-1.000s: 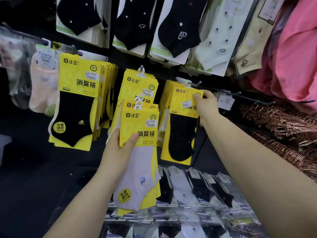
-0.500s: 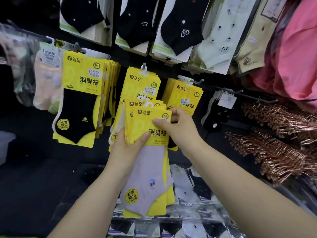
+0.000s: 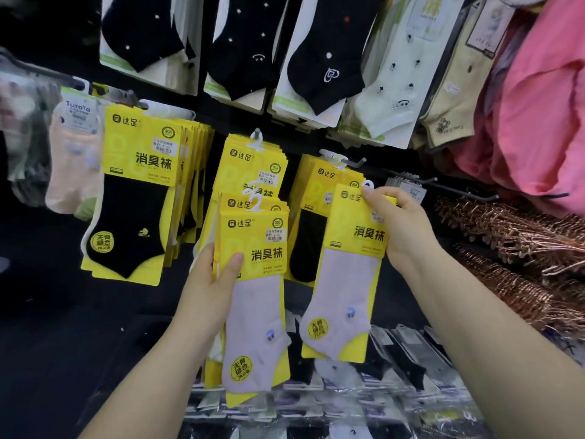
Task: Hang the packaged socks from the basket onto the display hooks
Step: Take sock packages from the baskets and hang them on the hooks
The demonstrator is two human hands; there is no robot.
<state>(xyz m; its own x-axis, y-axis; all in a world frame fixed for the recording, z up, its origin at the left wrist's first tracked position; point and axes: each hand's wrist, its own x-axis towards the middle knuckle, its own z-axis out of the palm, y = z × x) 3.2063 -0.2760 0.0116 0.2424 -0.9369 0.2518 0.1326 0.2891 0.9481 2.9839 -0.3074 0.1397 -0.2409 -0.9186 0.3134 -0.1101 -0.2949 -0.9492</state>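
A person's left hand [image 3: 215,280] grips a stack of yellow sock packs [image 3: 253,245], thumb across the front, while the right hand [image 3: 403,229] pinches the top corner of a single pack [image 3: 345,280] that hangs below its fingers. Just above and behind the right hand, a display hook [image 3: 356,161] carries black-sock packs [image 3: 316,188], partly hidden by the single pack. The number of packs in the stack is unclear.

Socks and hands, counted
Two hands: the right hand [image 3: 402,229] pinches one yellow pack [image 3: 348,280], the left hand [image 3: 212,280] grips a stack [image 3: 253,280], number unclear. Three hanging bunches [image 3: 136,198] [image 3: 253,166] [image 3: 319,185]; three black-sock cards [image 3: 142,30] [image 3: 243,52] [image 3: 326,58] along the wall's top edge; two hanger heaps [image 3: 512,229] [image 3: 522,289].
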